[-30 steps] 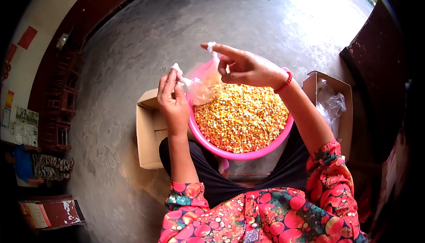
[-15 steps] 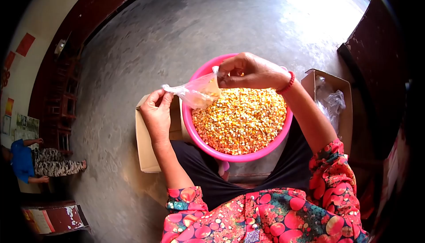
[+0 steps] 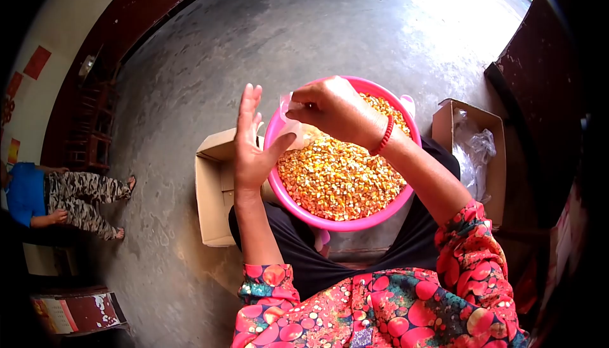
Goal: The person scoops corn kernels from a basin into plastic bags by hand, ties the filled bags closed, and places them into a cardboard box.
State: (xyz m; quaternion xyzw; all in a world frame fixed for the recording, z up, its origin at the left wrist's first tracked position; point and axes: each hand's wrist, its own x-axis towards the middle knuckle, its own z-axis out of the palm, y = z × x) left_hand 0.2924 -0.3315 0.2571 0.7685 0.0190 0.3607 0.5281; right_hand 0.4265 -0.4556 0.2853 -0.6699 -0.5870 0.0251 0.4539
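A pink basin [image 3: 355,225] full of yellow corn kernels [image 3: 342,177] stands between my knees. Over its upper left part, my right hand [image 3: 336,108] pinches a clear plastic bag [image 3: 298,134], which hangs down above the corn. What the bag holds is partly hidden by my fingers. My left hand [image 3: 254,142] is raised at the basin's left rim, fingers stretched upward and thumb apart, close beside the bag and holding nothing.
An open cardboard box [image 3: 212,202] sits left of the basin. Another box [image 3: 444,126], holding clear plastic bags [image 3: 476,151], stands at the right. A person [image 3: 70,199] in camouflage trousers is at the far left, near stacked wooden chairs [image 3: 92,120].
My left hand has let go of the bag, opened and risen. My right hand has moved slightly left with the bag, which now hangs down. The person at left has moved nearer.
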